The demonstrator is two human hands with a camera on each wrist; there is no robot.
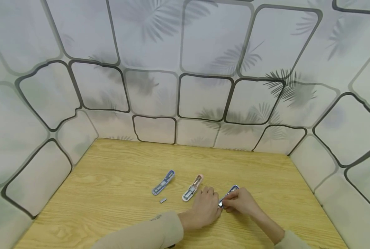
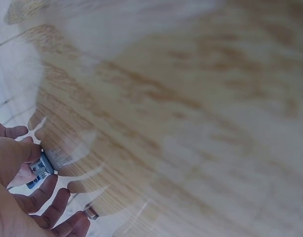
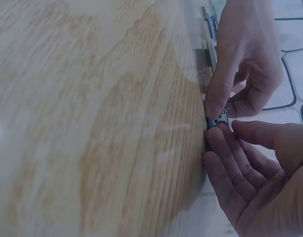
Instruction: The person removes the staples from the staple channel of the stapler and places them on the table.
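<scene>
A blue stapler (image 1: pixel 232 190) lies on the wooden table (image 1: pixel 116 162) in front of me, and both hands are on it. My right hand (image 1: pixel 241 202) curls its fingers over its near half. From the left, my left hand (image 1: pixel 205 206) pinches its metal near end. In the right wrist view the left hand's thumb (image 3: pixel 216 101) presses down on the stapler (image 3: pixel 216 121) while the right hand's fingers (image 3: pixel 225 153) hold it from below. The left wrist view shows the stapler's end (image 2: pixel 40 169) between the left hand's thumb and fingers.
A pink stapler (image 1: pixel 192 188) lies just left of the hands, with another blue stapler (image 1: pixel 163 182) further left. A small strip of staples (image 1: pixel 163 200) sits near that one. Patterned walls (image 1: pixel 185 69) close the table in on three sides.
</scene>
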